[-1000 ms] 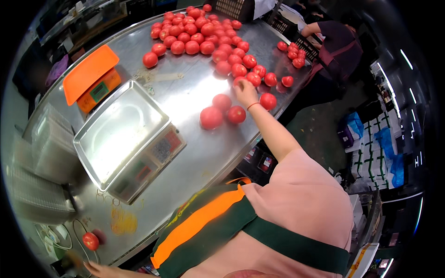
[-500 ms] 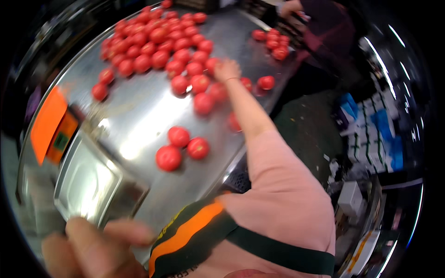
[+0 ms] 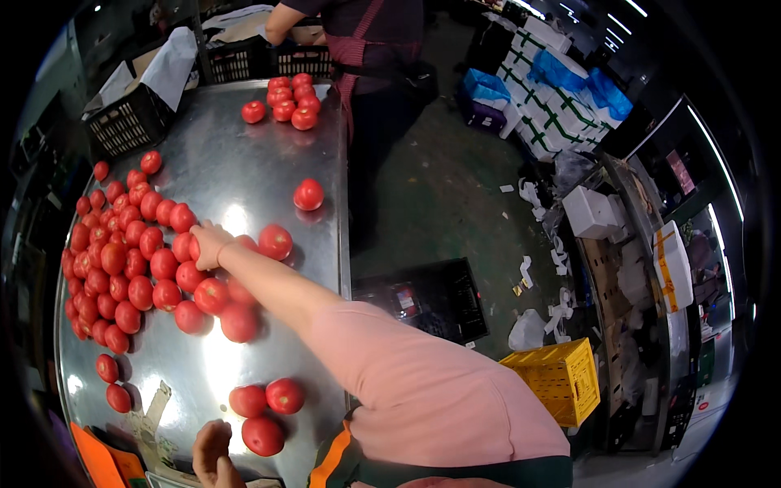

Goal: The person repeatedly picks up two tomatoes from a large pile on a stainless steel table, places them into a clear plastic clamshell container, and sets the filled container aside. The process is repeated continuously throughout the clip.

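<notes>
A large group of red tomatoes (image 3: 112, 259) covers the left side of a shiny metal table. My right arm reaches across the table, and my right hand (image 3: 213, 246) has its fingers round a tomato (image 3: 194, 247) at the group's right edge. More tomatoes lie beside and partly under my forearm. My left hand (image 3: 213, 457) hovers low at the near edge, partly cut off by the frame. Its fingers are loosely bent and apart, and I see nothing in them. Just beside it rest three tomatoes (image 3: 263, 437) set apart from the group.
A small tomato cluster (image 3: 282, 103) and a single tomato (image 3: 308, 194) sit farther along the table (image 3: 224, 146). Black crates (image 3: 130, 122) stand at the far end, near another person (image 3: 374, 49). A yellow crate (image 3: 561, 378) and black crate (image 3: 464, 301) are on the right.
The view has swung to the right and shows more of the table's far end and floor. My right hand stays at the tomato group's edge; my left hand stays low.
</notes>
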`<action>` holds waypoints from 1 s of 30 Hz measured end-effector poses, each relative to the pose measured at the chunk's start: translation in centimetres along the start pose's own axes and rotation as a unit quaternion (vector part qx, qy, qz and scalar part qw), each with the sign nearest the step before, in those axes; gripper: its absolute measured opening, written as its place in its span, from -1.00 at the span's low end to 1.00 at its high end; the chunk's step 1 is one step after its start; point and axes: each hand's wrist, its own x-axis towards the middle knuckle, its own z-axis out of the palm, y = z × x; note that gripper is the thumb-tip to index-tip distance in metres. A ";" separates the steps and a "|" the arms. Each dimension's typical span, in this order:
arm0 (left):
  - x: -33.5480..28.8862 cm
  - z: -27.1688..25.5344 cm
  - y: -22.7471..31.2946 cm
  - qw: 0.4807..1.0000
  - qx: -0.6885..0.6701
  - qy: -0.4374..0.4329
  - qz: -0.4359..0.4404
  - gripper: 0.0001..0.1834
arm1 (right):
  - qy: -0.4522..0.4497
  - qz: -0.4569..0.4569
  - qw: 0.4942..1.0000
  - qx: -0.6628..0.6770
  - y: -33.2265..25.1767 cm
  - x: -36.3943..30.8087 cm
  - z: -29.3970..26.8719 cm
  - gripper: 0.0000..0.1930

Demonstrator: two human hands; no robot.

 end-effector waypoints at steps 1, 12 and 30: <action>0.5 0.5 -0.1 0.998 0.053 0.025 -0.009 -0.58 | 0.034 -0.012 0.997 0.072 -0.3 -0.6 -0.1 -0.36; 3.0 4.5 -3.6 0.845 0.475 0.179 0.166 -0.14 | -0.314 0.130 0.699 0.629 -10.1 -22.2 4.4 -0.41; 6.2 -1.9 -10.7 0.743 0.640 0.194 -0.039 -0.32 | 0.101 -0.298 0.948 -0.053 -3.9 -0.4 4.7 -0.75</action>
